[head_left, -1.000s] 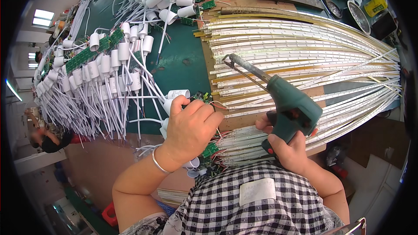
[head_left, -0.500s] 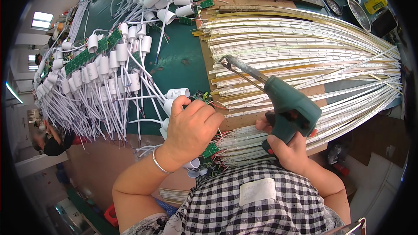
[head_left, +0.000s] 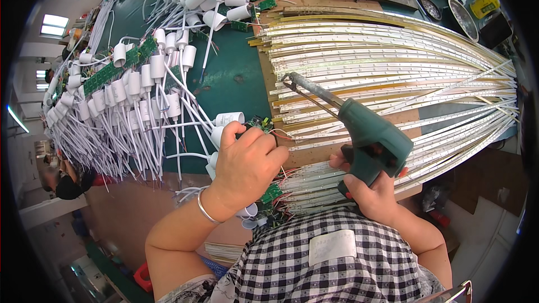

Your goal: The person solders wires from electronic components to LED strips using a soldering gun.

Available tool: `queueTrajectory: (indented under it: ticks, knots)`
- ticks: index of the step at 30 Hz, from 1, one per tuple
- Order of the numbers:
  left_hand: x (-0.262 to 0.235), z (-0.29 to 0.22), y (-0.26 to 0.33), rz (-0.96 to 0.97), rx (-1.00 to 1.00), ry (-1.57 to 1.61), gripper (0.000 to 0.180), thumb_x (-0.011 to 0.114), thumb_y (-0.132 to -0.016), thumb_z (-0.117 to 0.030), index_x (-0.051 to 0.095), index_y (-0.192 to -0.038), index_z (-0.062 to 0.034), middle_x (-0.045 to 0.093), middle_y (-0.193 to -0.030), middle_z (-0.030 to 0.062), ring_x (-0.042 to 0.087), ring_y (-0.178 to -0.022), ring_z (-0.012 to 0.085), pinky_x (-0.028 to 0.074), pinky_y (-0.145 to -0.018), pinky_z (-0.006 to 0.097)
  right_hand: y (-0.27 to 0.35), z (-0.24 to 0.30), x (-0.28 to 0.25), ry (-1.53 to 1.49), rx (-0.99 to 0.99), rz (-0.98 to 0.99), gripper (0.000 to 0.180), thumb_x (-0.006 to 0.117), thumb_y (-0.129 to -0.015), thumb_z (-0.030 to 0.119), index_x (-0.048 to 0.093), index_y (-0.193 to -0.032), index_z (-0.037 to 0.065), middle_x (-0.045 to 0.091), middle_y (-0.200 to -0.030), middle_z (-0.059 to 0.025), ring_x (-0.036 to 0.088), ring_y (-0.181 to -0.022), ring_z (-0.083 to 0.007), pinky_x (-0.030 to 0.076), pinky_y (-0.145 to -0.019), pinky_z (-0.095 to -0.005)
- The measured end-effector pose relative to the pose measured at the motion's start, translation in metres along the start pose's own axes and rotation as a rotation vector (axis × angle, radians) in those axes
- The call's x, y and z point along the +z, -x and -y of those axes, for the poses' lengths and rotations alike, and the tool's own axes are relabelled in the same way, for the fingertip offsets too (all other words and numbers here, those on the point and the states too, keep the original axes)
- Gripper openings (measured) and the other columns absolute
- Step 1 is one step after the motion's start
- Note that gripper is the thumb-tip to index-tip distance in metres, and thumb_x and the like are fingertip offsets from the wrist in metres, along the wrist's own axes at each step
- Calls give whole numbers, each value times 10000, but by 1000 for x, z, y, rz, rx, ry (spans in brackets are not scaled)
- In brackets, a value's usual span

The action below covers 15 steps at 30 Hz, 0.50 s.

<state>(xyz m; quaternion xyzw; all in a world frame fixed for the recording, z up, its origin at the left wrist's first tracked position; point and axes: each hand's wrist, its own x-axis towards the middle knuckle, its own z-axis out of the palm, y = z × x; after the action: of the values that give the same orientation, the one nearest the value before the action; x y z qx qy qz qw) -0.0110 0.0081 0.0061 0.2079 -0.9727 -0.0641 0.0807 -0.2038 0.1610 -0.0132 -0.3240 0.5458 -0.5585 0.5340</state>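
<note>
A worker solders drivers to light strips at a crowded green bench.

Left hand (head_left: 247, 163) pinches a small green circuit board (head_left: 259, 124); right hand (head_left: 373, 191) grips a green soldering gun (head_left: 359, 129), tip just beyond. Judging by the wired white sockets (head_left: 129, 92) heaped farther off, many are finished; strips (head_left: 393, 62) remain.

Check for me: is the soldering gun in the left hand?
No, the right hand grips the green soldering gun, while the left hand holds a small circuit board.

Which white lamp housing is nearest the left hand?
The white housing lying on its side just above the left hand, apart from the clustered rows further left.
</note>
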Motion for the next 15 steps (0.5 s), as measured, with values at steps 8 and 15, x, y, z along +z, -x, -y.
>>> queueTrajectory:
  ticks: [8,15]
  knots:
    - [2,-2,-1,-47,-35,25,168,709,-667,-94,683,-825,-146,544,-738,-29,557,-779,159,339,-812,385,0,1,-3,14,43,48,488,528,-849,30,373,-1295,-90,548,-1197,-189,551,-1161,-275,409,-1046,-449]
    - [1,-1,-1,-49,-36,30,142,713,-662,-92,687,-791,-144,558,-748,-30,559,-792,158,337,-828,391,0,5,-2,34,55,42,490,529,-845,38,378,-1292,-92,547,-1200,-192,556,-1158,-268,413,-1040,-437]
